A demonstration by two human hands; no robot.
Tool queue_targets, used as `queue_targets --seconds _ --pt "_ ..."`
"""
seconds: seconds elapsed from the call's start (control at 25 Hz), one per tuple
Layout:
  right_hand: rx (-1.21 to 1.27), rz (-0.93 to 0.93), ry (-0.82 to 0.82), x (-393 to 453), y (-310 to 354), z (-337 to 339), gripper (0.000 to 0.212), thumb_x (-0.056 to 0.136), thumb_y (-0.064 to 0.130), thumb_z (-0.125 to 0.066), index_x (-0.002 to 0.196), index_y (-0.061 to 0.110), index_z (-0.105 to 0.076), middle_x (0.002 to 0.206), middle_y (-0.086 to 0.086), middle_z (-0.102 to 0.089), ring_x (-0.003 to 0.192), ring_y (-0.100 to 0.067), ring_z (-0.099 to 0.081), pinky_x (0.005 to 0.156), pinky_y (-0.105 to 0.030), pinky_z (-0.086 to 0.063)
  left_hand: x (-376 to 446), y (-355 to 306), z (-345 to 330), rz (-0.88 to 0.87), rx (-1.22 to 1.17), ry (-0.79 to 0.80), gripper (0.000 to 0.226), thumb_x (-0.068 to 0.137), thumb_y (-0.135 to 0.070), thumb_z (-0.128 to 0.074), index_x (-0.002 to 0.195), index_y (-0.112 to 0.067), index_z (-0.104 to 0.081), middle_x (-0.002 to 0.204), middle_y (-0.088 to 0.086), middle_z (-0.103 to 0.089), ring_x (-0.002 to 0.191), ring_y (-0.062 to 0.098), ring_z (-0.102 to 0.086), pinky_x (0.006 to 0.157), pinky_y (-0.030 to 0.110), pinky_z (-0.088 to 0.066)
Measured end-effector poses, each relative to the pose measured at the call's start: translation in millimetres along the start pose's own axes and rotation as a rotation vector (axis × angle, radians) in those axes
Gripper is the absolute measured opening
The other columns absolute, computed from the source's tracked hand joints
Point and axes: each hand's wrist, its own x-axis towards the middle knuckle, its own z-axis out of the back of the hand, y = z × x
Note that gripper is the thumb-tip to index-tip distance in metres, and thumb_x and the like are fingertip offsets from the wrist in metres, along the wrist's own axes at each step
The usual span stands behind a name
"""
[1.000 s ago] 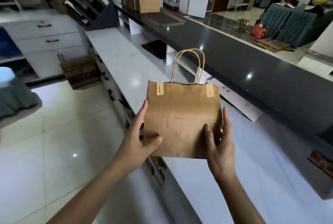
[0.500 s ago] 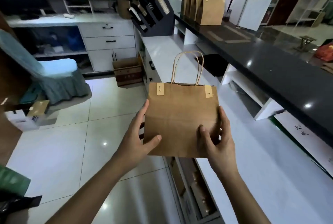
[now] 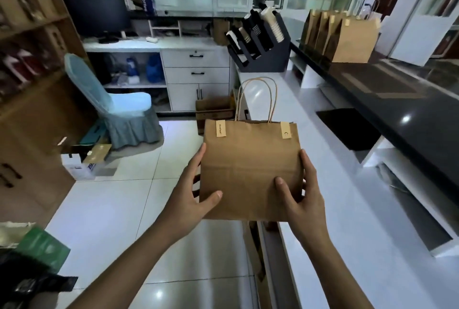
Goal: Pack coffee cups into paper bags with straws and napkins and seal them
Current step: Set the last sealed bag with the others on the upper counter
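Note:
I hold a brown paper bag (image 3: 248,159) upright in front of me, above the edge of the white counter (image 3: 347,209). Two stickers close its top and its twisted paper handles stand up. My left hand (image 3: 191,199) grips the bag's left side, thumb on the front face. My right hand (image 3: 301,197) grips the right side, thumb on the front and fingers round the edge. What is inside the bag is hidden.
Several sealed brown bags (image 3: 345,35) stand in a row on the dark upper counter (image 3: 397,100). A black organiser with cups and lids (image 3: 260,40) sits at the white counter's far end. A covered chair (image 3: 116,107) and cardboard boxes (image 3: 214,112) stand on the tiled floor.
My view has swung left along the counter, bringing the cup organiser, the cabinets and the chair into sight. The bag stays held the same way in both hands.

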Motion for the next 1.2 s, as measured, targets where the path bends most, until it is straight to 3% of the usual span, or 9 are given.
queue_targets --seconds 0.16,0.4,0.76,0.92,1.04,1.2 --pt "0.04 0.009 0.024 76.6 -9.6 -12.5 0.076 0.091 0.053 -0.067 0.152 0.065 -0.022 0.157 0.021 -0.04 0.132 -0.019 -0.056 0.097 -0.047 -0.059 67.8 -3.5 -4.5 -0.006 0.014 -0.052 0.098 0.091 -0.014 -0.077 0.151 -0.066 -0.019 0.143 -0.042 -0.04 0.126 -0.005 -0.054 0.089 0.013 -0.053" --pt "0.058 0.011 0.076 165.6 -27.4 -37.6 0.076 0.09 0.056 -0.066 0.151 0.065 -0.021 0.155 0.026 -0.04 0.134 -0.019 -0.054 0.1 -0.055 -0.056 145.2 4.3 -3.0 0.002 0.028 -0.096 0.098 0.091 -0.014 -0.077 0.15 -0.068 -0.019 0.143 -0.047 -0.037 0.123 -0.013 -0.052 0.087 0.011 -0.052" --pt "0.05 0.02 0.083 280.8 -49.0 -103.9 0.077 0.087 0.06 -0.065 0.151 0.066 -0.023 0.154 0.022 -0.043 0.131 -0.023 -0.057 0.101 -0.05 -0.056 270.5 49.6 25.4 0.003 0.028 -0.114 0.099 0.09 -0.02 -0.078 0.147 -0.072 -0.016 0.136 -0.056 -0.034 0.122 -0.021 -0.047 0.081 0.005 -0.05" --pt "0.032 0.017 0.052 338.1 -52.9 -138.1 0.077 0.088 0.059 -0.065 0.151 0.066 -0.022 0.154 0.019 -0.043 0.131 -0.023 -0.057 0.098 -0.044 -0.058 341.1 68.1 48.3 -0.026 0.008 -0.092 0.099 0.09 -0.019 -0.078 0.147 -0.071 -0.017 0.14 -0.048 -0.038 0.126 -0.007 -0.052 0.084 0.01 -0.053" --pt "0.047 -0.006 0.015 383.3 -50.2 -159.5 0.076 0.091 0.051 -0.07 0.151 0.065 -0.024 0.152 0.025 -0.044 0.132 -0.017 -0.056 0.101 -0.048 -0.056 398.5 73.4 65.6 -0.047 -0.01 -0.049 0.099 0.09 -0.018 -0.078 0.149 -0.068 -0.017 0.149 -0.038 -0.037 0.131 0.004 -0.053 0.089 0.018 -0.056" --pt "0.056 -0.025 -0.022 440.4 -47.7 -176.1 0.077 0.091 0.053 -0.069 0.151 0.066 -0.023 0.146 0.045 -0.036 0.135 -0.011 -0.052 0.101 -0.05 -0.057 471.6 74.3 78.1 -0.102 -0.002 0.01 0.098 0.09 -0.023 -0.078 0.151 -0.067 -0.015 0.157 -0.032 -0.032 0.141 0.011 -0.047 0.106 0.037 -0.052"
